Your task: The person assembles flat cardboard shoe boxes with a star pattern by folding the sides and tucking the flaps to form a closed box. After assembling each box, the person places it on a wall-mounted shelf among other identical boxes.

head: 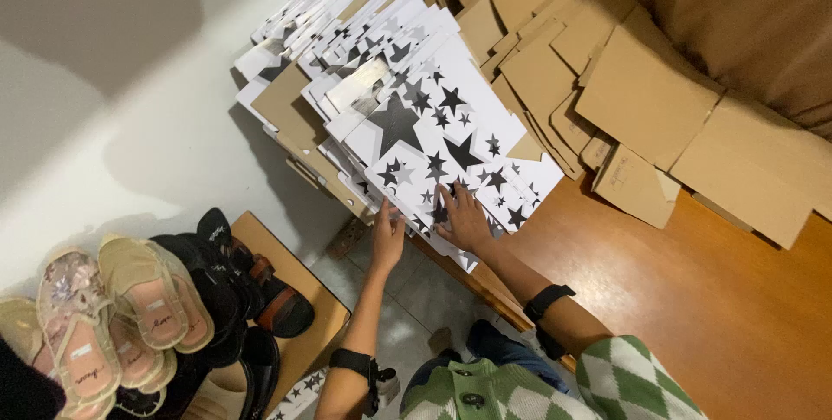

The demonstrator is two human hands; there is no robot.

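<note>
A stack of flat white cardboard sheets printed with black stars [433, 125] lies fanned across the edge of a wooden table [693, 299]. My right hand [464, 216] rests flat on the top sheet's near corner, fingers spread. My left hand [387, 231] grips the near edge of the stack from below and the side, thumb against the sheets. Both wrists wear black straps.
Plain brown flattened cartons [624, 82] are piled along the table's back and right. At lower left, several sandals and black shoes [147, 307] sit on a low brown board [295, 281]. A white wall [113, 108] stands at left; tiled floor [390, 299] shows below.
</note>
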